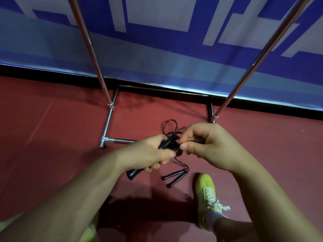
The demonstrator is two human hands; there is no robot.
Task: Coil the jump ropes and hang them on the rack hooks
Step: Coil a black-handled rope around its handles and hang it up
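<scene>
My left hand (150, 152) grips the black handles of a jump rope (167, 144), with one handle end sticking out below my palm. My right hand (206, 142) pinches the thin dark cord beside the handle tops. Loose loops of that cord bunch just beyond my fingers. A second jump rope (174, 178) lies on the red floor below my hands, its two black handles side by side. The chrome rack (108, 123) stands in front of me; its hooks are out of view.
The rack's two slanting uprights rise at left (87, 41) and right (262, 49), and its base bars rest on the red floor. A blue and white banner (157, 49) runs behind it. My yellow-green shoe (207, 198) stands at lower right.
</scene>
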